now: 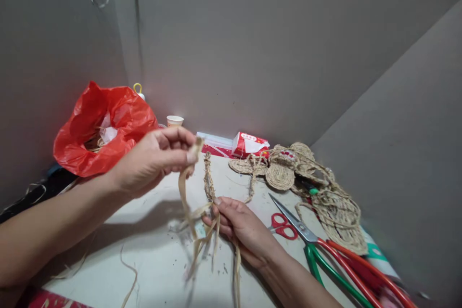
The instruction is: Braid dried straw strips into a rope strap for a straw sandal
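Observation:
My left hand [164,156] is raised above the table, thumb and fingers pinched on the upper end of a pale, flat straw strip [183,190]. Below it and to the right, my right hand [240,226] grips a braided straw cord [208,178] near its lower end. The cord's finished part runs away from me, past the fingertips. Several loose strips hang down from the right hand's grip, some blurred. The right palm faces partly away, so part of the cord's end is hidden.
A red plastic bag [77,139] stands at left, near a paper cup [175,120]. At right lie woven straw pieces [339,214], small red-handled scissors [283,226] and large shears [306,233]. A red tissue pack [249,145] rests at the back by the grey wall [252,57].

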A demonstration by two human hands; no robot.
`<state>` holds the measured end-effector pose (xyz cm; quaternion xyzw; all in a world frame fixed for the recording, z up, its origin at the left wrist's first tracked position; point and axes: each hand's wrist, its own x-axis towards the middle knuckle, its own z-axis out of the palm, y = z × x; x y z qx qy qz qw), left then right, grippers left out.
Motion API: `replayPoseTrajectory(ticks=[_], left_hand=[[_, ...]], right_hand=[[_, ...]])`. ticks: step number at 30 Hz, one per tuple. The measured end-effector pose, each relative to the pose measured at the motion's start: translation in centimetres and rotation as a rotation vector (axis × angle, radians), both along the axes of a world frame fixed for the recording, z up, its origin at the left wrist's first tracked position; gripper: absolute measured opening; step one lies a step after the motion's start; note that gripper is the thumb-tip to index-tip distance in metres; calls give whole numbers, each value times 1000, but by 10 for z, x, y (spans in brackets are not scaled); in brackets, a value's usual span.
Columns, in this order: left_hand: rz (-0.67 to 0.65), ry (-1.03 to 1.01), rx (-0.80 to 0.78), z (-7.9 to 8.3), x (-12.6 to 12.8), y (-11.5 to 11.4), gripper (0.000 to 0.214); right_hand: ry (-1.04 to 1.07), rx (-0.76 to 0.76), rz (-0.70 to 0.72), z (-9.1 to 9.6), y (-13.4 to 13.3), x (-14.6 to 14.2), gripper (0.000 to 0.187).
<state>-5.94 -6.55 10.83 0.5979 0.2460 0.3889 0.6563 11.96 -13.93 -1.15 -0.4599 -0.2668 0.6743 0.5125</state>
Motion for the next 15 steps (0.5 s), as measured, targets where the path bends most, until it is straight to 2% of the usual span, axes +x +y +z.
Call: replayPoseTrajectory(ticks=[4,8,13,15], left_hand=[[-194,122,-53,-22,8,-8,12],[-311,175,-98,-37,14,-12,14],[-437,266,-206,-39,20,-23,24],[-450,326,-187,-37,17,-35,23]], right_hand=[[10,48,20,-2,1,-2,33],[15,93,55,1,1,-2,33],[-40,132,91,3,1,-1,37],[-45,114,72,3,0,-1,38]])
